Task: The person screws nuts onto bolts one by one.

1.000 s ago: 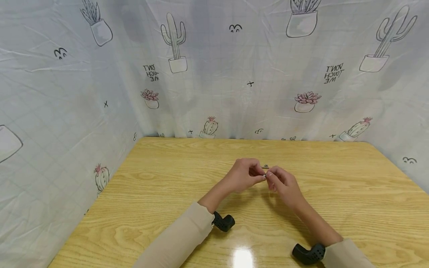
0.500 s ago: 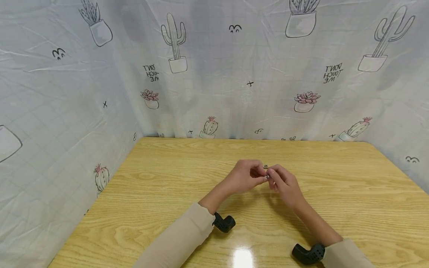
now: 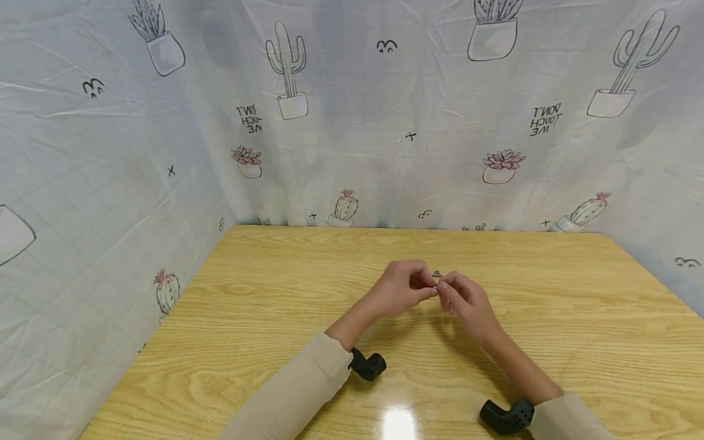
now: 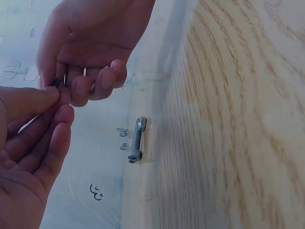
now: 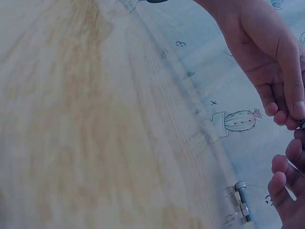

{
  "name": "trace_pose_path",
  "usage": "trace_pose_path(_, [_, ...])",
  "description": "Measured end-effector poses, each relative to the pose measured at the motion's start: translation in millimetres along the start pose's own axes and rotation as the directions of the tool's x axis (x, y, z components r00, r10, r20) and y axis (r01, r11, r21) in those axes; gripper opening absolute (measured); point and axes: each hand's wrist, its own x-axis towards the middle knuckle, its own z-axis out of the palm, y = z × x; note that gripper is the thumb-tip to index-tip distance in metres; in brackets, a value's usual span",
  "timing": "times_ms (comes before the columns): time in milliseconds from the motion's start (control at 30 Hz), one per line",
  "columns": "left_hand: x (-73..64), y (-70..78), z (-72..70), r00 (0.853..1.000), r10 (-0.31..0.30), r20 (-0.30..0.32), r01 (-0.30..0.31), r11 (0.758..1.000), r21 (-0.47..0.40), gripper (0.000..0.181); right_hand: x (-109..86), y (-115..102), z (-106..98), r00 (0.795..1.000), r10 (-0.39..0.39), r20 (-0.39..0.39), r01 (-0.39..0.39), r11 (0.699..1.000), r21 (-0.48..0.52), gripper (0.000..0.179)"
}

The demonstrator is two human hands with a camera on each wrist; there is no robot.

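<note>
My left hand (image 3: 404, 288) and right hand (image 3: 466, 302) meet fingertip to fingertip above the table. Thumb and forefinger of each pinch a tiny dark metal piece (image 4: 56, 82); the fingers cover most of it, so its kind cannot be made out. Just beyond the hands in the head view lies a small bolt (image 3: 436, 274). Seen from the left wrist, this bolt (image 4: 137, 140) has a round socket head, and a nut sits near its other end. The right wrist view shows the same bolt (image 5: 243, 200) at bottom right, below the pinching fingers.
The wood-grain table (image 3: 286, 275) spreads around both hands. A pale curtain (image 3: 352, 122) printed with cacti hangs behind the table's far edge and along the sides. Black wrist mounts (image 3: 367, 365) sit by the beige sleeves (image 3: 297, 391).
Both hands stay almost in place. Their fingertips shift slightly against the tiny metal piece, a little to the right and then back. The bolt on the table has not moved.
</note>
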Motion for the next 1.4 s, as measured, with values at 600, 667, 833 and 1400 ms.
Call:
trace_pose_path(600, [-1.0,1.5,-0.5,1.000,-0.010,-0.022,0.010,1.000,0.008,0.004,0.1,-1.7,0.9,1.000,0.015,-0.010,-0.015,1.000,0.019,0.016])
trace_pose_path(667, [-0.5,0.0,-1.1,0.999,-0.020,-0.034,0.020,1.000,-0.009,0.004,0.2,-2.8,1.1,1.000,-0.004,-0.003,0.004,0.999,0.038,0.013])
trace_pose_path(833, [1.2,-0.9,-2.6,1.000,-0.018,-0.020,0.018,0.999,-0.027,0.004,1.4,-3.3,0.2,1.000,-0.023,0.013,0.022,0.999,0.028,0.012])
trace_pose_path(1400, [3.5,7.1,-0.8,0.997,0.054,0.057,-0.056,0.998,0.036,0.004,5.4,-2.7,-1.8,0.996,0.044,0.076,-0.047,0.998,0.034,0.048])
